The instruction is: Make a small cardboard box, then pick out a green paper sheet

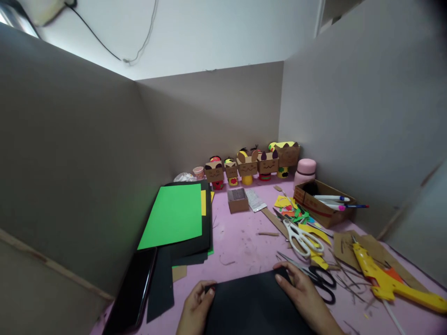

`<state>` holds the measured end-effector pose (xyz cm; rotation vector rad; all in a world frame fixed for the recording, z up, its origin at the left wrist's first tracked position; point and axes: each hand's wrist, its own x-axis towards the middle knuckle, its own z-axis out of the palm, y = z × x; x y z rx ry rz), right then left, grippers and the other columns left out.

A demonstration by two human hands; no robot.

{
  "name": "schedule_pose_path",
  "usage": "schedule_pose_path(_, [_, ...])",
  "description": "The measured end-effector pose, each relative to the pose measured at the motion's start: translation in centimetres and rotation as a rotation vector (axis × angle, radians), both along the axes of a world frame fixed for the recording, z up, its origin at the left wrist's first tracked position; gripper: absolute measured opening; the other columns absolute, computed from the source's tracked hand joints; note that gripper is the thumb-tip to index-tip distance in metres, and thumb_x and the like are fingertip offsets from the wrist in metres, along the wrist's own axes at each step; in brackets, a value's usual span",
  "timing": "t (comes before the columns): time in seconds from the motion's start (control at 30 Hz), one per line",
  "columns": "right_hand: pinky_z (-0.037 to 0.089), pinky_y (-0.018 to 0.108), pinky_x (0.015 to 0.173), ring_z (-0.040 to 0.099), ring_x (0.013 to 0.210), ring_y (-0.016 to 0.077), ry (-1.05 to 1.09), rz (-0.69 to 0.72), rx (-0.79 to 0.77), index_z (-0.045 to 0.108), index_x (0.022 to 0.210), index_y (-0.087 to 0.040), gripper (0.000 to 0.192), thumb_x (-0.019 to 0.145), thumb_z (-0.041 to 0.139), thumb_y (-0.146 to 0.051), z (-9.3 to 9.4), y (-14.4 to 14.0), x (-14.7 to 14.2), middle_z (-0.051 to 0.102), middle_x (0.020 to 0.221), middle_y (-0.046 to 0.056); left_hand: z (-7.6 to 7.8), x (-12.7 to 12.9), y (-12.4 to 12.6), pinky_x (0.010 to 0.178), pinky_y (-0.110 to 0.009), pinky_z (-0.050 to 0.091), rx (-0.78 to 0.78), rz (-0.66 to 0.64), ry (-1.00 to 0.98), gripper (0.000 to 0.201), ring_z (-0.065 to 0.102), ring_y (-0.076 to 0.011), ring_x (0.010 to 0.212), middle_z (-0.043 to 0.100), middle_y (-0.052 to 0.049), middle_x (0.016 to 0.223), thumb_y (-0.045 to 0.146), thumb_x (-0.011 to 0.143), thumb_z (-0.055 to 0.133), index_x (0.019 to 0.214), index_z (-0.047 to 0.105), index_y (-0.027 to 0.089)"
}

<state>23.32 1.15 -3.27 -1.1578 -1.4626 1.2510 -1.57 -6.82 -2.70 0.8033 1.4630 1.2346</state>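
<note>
A sheet of black paper lies between my two hands at the front of the pink table, its lower part cut off by the frame edge. My left hand pinches its top left corner between thumb and fingers. At the top right corner my right hand grips the same sheet, thumb on top. Just right of that hand are black-handled scissors, and white-handled scissors lie beyond them.
Green paper tops a stack of black sheets at left, near a dark phone-like slab. A small cardboard box and several cardboard-faced figures stand behind. At right lie a yellow glue gun, paper scraps and a pen box.
</note>
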Motion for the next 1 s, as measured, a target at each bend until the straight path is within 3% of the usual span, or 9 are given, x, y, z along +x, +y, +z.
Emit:
schedule_pose_path(0.13, [0.042,0.028,0.060,0.049,0.065,0.0193,0.001,0.052,-0.007,0.059,0.085,-0.023,0.019,0.076,0.058,-0.039,0.3,-0.2,0.0,0.051,0.066,-0.003,1.4,-0.7,0.4,0.055,-0.026,0.040,-0.017,-0.111,0.155,0.032,0.057,-0.0161,0.057,0.063,0.001,0.064,0.046,0.062,0.068,0.076,0.056,0.020])
schedule_pose_path(0.3, [0.042,0.026,0.058,0.052,0.065,0.0195,0.009,0.131,-0.004,0.060,0.087,-0.024,0.019,0.078,0.056,-0.040,0.5,-0.5,-0.2,0.054,0.067,-0.002,5.2,-0.5,1.8,0.060,-0.026,0.035,-0.032,-0.349,0.489,0.008,0.057,-0.0194,0.063,0.067,-0.001,0.063,0.022,0.059,0.066,0.066,0.069,0.019])
schedule_pose_path(0.4, [0.043,0.026,0.057,0.052,0.063,0.0191,0.011,0.175,0.001,0.061,0.087,-0.024,0.019,0.078,0.056,-0.040,0.5,-0.5,-0.3,0.054,0.065,-0.003,6.6,1.1,2.7,0.063,-0.027,0.034,-0.018,-0.469,0.625,0.015,0.059,-0.0214,0.070,0.071,-0.002,0.071,0.029,0.069,0.061,0.071,0.072,0.021])
schedule_pose_path(0.57, [0.045,0.028,0.060,0.055,0.063,0.0203,0.019,0.202,0.003,0.061,0.086,-0.024,0.022,0.078,0.056,-0.043,0.4,-0.1,-0.1,0.054,0.062,-0.002,6.0,3.4,3.9,0.052,-0.023,0.029,-0.016,-0.608,0.688,0.022,0.053,-0.0174,0.062,0.065,0.000,0.065,0.036,0.074,0.058,0.072,0.069,0.018])
schedule_pose_path(0.8, [0.045,0.028,0.061,0.056,0.066,0.0197,0.065,0.192,-0.044,0.060,0.098,-0.023,0.032,0.076,0.057,-0.047,0.6,0.1,-0.4,0.056,0.065,-0.002,5.4,3.0,4.2,0.053,-0.022,0.028,0.003,-0.639,0.738,0.024,0.043,-0.0137,0.062,0.048,0.004,0.062,0.034,0.079,0.049,0.065,0.056,0.016])
schedule_pose_path(1.0, [0.040,0.025,0.055,0.050,0.060,0.0158,0.079,0.199,-0.060,0.055,0.066,-0.019,0.034,0.074,0.058,-0.052,0.7,0.3,-0.8,0.051,0.061,-0.003,5.5,3.2,4.6,0.055,-0.023,0.026,0.008,-0.650,0.827,0.022,0.044,-0.0133,0.062,0.048,0.004,0.062,0.032,0.079,0.051,0.062,0.050,0.018])
